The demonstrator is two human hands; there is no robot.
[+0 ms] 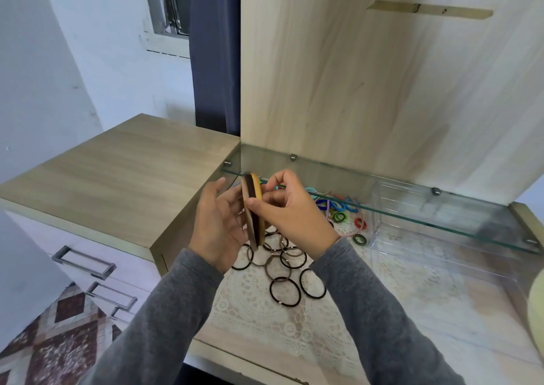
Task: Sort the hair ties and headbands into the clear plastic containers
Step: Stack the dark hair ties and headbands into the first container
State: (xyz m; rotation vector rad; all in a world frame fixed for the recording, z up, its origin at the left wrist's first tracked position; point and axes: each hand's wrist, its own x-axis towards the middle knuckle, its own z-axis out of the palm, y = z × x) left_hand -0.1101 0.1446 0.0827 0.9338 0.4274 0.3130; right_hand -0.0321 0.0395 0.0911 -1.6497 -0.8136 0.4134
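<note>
Risk: the stack of flat tan, dark brown and yellow headbands [255,231] is held edge-on in mid-air at frame centre, above the loose black and brown elastic hair ties [285,292] on the white lace doily [265,325]. The bands look only pinched together, so one could slide out and drop among the ties, mixing the sorts. The glass shelf [441,226] edge sits just behind the knuckles, so lifting or swinging right could knock it. The clear plastic container [375,222] stands on the desk [441,325] under that shelf, right of centre, well apart from the stack. Carrying it over passes the small coloured ties [338,206], and a sleeve could drag them.

Right grip [294,217]: fingers curled, thumb and fingertips pinching the stack's yellow side. Left grip [219,225]: fingers mostly straight, spread, lying flat against the tan side as support, not wrapped round.
</note>
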